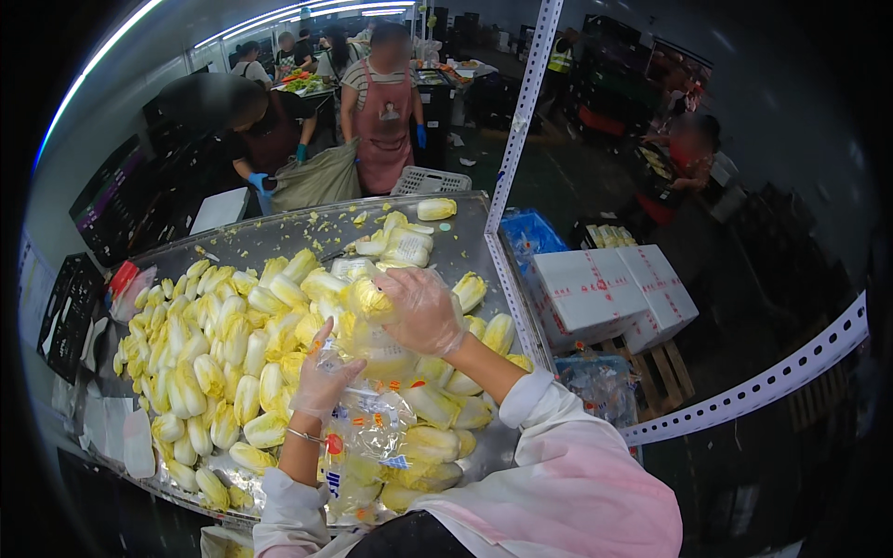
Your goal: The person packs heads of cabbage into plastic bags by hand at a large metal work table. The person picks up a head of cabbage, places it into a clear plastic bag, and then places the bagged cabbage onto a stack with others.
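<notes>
My right hand (424, 310), in a clear plastic glove, grips a small pale-yellow napa cabbage (371, 300) above the metal table. Lower and to the left, my left hand (324, 382), also gloved, has its thumb and forefinger spread at the clear film of a plastic bag (384, 352); some of its fingers are hidden. Another cabbage shows through this film, between my hands. Beneath my left wrist lie printed clear plastic bags (370, 425). A large heap of loose napa cabbages (223, 335) fills the table's left side, and more cabbages (432, 446) lie at the right.
The metal table (481, 209) has a raised rim, with a white perforated post (520, 125) at its right corner. Wrapped cabbages (408, 247) lie at the far side. White cartons (589, 289) stand on a pallet at right. Two people (384, 118) handle a sack (317, 178) across the table.
</notes>
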### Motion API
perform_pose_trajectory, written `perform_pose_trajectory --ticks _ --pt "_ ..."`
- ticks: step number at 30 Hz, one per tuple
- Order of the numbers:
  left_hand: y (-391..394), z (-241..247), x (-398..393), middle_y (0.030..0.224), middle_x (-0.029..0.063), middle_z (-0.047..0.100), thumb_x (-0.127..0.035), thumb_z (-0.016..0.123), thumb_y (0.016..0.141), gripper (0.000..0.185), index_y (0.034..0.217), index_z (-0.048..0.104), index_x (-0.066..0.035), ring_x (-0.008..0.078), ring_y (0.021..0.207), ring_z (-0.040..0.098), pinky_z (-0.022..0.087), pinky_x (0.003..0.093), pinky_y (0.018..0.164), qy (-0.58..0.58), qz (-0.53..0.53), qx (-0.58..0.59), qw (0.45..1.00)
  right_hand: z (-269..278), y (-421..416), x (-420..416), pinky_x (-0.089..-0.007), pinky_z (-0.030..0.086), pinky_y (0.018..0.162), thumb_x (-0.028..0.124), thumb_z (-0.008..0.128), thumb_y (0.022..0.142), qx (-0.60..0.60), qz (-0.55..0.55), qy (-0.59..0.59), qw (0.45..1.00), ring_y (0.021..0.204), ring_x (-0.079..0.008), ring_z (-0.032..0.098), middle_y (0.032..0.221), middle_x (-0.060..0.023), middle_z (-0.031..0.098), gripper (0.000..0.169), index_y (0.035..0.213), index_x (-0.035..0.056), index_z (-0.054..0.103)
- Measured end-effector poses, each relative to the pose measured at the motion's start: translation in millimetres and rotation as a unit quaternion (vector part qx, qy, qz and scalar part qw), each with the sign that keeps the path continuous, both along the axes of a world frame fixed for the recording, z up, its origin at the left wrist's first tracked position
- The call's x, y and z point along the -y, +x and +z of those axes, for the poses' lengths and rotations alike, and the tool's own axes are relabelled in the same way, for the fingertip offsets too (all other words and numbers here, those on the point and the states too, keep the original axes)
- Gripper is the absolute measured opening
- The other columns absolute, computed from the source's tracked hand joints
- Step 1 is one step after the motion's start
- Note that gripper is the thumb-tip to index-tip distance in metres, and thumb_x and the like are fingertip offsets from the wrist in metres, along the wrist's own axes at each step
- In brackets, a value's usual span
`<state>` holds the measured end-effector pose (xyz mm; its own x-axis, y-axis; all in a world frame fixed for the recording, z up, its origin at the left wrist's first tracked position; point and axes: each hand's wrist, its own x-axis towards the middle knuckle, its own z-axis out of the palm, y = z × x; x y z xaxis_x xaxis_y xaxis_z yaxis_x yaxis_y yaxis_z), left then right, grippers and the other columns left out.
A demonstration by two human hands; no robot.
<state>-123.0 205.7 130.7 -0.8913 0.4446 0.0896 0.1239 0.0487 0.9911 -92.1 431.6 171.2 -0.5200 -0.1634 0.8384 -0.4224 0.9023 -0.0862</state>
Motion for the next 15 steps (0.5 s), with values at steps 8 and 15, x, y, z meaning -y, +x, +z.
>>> perform_pose_trajectory --ticks 8,15 --pt "-17 5 -19 0.101 0.0045 0.071 -0.006 0.071 0.083 0.034 0.116 0.068 -0.002 0.0144 0.089 0.066 0.053 0.0311 0.077 -0.111 -0.027 -0.075 0.991 9 8 19 -0.0459 0.049 0.093 0.024 0.085 0.066 0.032 0.074 -0.012 0.997 0.104 -0.0356 0.061 0.119 -0.0149 0.060 0.086 0.140 0.0068 0.046" --pt "-27 -26 -3 0.091 0.0004 0.069 -0.007 0.068 0.084 0.018 0.102 0.070 -0.002 0.0089 0.079 0.062 0.051 0.0266 0.072 0.042 -0.055 0.062 0.996 -24 2 -23 -0.0355 0.044 0.108 0.016 0.085 0.077 0.463 0.325 -0.408 0.717 0.127 -0.0235 0.055 0.141 -0.0163 0.055 0.098 0.157 0.0068 0.029"
